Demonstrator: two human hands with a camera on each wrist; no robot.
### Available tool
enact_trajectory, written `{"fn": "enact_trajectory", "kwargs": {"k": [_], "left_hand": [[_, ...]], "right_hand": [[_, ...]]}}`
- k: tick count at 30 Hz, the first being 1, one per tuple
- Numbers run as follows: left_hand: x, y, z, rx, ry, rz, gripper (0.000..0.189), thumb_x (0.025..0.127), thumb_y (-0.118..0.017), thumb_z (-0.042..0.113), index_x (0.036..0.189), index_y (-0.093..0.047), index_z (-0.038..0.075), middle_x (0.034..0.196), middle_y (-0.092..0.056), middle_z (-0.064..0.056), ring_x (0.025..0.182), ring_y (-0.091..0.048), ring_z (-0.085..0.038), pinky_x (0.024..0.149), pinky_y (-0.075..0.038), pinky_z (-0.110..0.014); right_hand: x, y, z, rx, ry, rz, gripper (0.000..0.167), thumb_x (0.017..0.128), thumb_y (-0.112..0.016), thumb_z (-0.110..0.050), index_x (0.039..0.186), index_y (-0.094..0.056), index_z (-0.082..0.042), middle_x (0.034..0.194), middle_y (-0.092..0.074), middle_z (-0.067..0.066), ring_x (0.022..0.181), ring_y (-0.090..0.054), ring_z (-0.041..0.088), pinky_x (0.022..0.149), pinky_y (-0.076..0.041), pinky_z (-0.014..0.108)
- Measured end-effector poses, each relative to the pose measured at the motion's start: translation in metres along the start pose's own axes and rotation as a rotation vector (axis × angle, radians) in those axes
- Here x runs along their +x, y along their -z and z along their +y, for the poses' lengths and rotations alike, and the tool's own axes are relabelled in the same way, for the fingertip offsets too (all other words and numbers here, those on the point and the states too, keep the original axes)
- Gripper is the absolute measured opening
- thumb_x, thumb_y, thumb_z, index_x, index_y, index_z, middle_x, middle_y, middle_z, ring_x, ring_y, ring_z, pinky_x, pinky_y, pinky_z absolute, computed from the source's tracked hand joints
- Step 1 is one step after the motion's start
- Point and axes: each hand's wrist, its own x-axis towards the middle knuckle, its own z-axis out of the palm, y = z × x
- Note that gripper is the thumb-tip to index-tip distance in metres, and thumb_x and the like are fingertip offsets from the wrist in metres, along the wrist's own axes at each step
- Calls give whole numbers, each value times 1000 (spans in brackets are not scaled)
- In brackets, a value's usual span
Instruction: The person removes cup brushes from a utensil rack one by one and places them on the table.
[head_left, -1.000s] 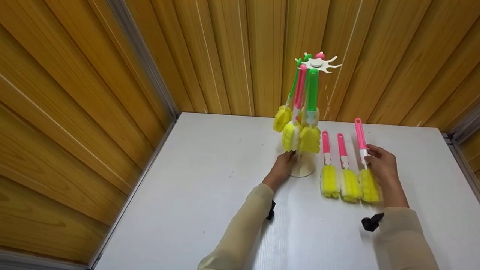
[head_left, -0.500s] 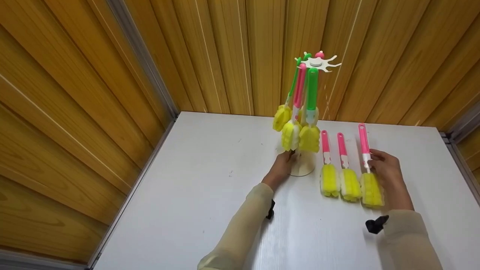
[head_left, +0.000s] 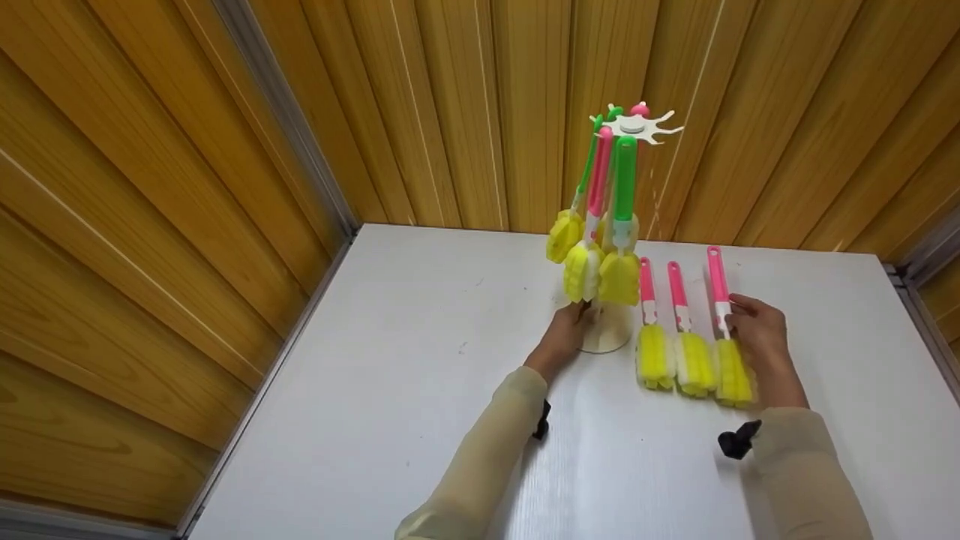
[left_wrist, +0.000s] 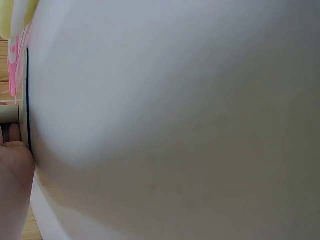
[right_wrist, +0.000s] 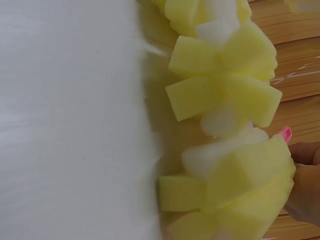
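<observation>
A stand with a white, pronged top [head_left: 632, 127] and a round base [head_left: 606, 337] carries several hanging sponge bottle brushes, among them a green-handled one [head_left: 625, 180] and a pink-handled one [head_left: 600, 172]. My left hand [head_left: 559, 337] grips the stand's post [left_wrist: 9, 114] low down, just above the base. To the right, three pink-handled sponge brushes lie side by side: the left one [head_left: 656, 356], the middle one [head_left: 696, 364] and the right one [head_left: 733, 371]. My right hand [head_left: 765, 341] pinches the right brush at its white neck; its yellow sponge [right_wrist: 250, 190] fills the lower right wrist view.
All this stands on a white table [head_left: 375, 360]. Wood-plank walls [head_left: 465, 112] rise behind it and on the left. A black camera mount [head_left: 739, 440] sits at the right sleeve.
The right hand first shifts slightly right and nearer with the right brush, then back left. The other two lying brushes have slid a little left. Left hand and stand stay put.
</observation>
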Motion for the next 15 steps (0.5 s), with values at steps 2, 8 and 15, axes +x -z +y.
{"fn": "enact_trajectory", "kwargs": {"k": [2, 8, 15], "left_hand": [[0, 0, 0, 4, 1, -3, 47, 111, -40, 33, 157, -38, 26, 156, -43, 10, 143, -36, -4, 116, -33, -28], [0, 0, -2, 3, -4, 3, 47, 111, -40, 33, 158, -38, 28, 156, -43, 11, 144, -36, -5, 117, -33, -29], [1, 0, -2, 9, 2, 0, 46, 111, -40, 32, 158, -37, 31, 156, -41, 15, 144, -34, -3, 117, -32, -29]], "right_hand": [[1, -3, -1, -1, -4, -1, 57, 106, -45, -6, 160, -29, -7, 159, -37, 20, 119, -48, 22, 91, -50, 17], [4, -9, 3, -24, 1, -12, 56, 106, -44, -7, 160, -29, -8, 159, -36, 20, 122, -45, 25, 97, -48, 21], [6, -12, 8, -83, 8, 6, 54, 106, -42, -9, 159, -31, -8, 158, -39, 20, 121, -46, 28, 101, -47, 27]]}}
